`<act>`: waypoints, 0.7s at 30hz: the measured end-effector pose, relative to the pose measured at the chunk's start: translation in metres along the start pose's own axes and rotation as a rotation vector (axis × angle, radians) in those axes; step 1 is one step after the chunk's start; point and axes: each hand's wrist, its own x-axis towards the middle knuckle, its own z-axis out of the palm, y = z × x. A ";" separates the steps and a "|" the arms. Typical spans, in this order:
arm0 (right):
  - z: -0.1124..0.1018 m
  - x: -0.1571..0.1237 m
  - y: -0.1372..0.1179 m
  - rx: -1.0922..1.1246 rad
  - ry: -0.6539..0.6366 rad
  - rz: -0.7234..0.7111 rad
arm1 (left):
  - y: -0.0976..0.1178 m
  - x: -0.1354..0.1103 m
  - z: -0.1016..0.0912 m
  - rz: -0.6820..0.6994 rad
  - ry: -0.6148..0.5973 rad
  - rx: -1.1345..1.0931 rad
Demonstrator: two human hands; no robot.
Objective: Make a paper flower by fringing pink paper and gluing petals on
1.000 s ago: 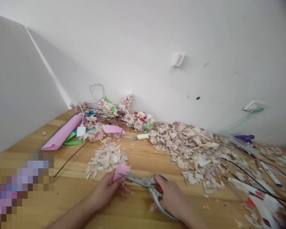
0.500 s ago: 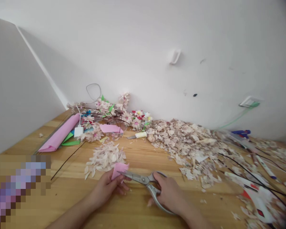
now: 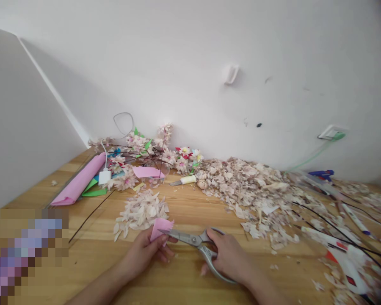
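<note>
My left hand [image 3: 146,252] pinches a small folded piece of pink paper [image 3: 160,226] just above the wooden table [image 3: 184,212]. Fringe cuts show along the paper's upper edge. My right hand [image 3: 230,256] grips the handles of metal scissors [image 3: 193,241], fingers through the loops. The blades point left and their tips meet the pink paper. A small heap of pale petal pieces [image 3: 141,212] lies just behind my left hand.
A wide spread of pale husk scraps [image 3: 254,190] covers the table's right half. Paper flowers on dark stems [image 3: 149,154], a pink paper roll [image 3: 81,180], a white charger [image 3: 104,176] and a small knife [image 3: 184,181] lie by the wall. A glue gun [image 3: 320,174] and wires sit far right.
The view has shifted a little. Both hands stay in place with the scissors at the pink paper; the blades look slightly more closed than a second ago.
</note>
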 end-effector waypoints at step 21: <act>0.004 0.002 0.003 -0.019 0.004 0.054 | 0.000 0.001 0.000 -0.037 -0.033 -0.035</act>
